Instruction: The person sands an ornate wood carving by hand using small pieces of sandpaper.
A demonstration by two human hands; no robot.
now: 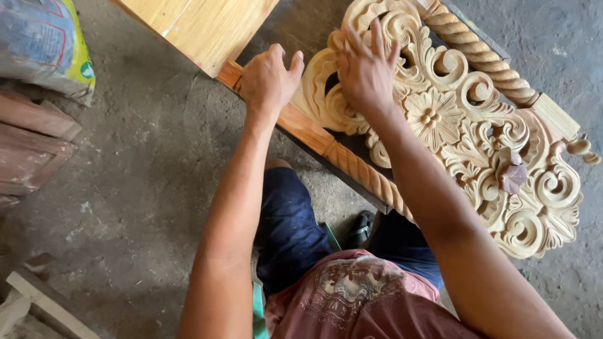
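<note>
A large pale wooden carving (465, 125) with scrolls, leaves and a central flower lies in front of me, framed by twisted rope-like rails (367, 172). My left hand (269, 78) rests on the near rail where it meets the carved scrollwork, fingers curled over the edge. My right hand (365, 66) lies flat on the upper scrollwork with its fingers spread. A small crumpled brownish piece, perhaps sandpaper (512, 172), sits on the carving at the right.
A plain light wooden panel (201, 25) joins the carving at the top. Reddish planks (31, 144) and a plastic sack (44, 44) lie at the left on the grey concrete floor (144, 188). Scrap wood (38, 301) sits at the bottom left.
</note>
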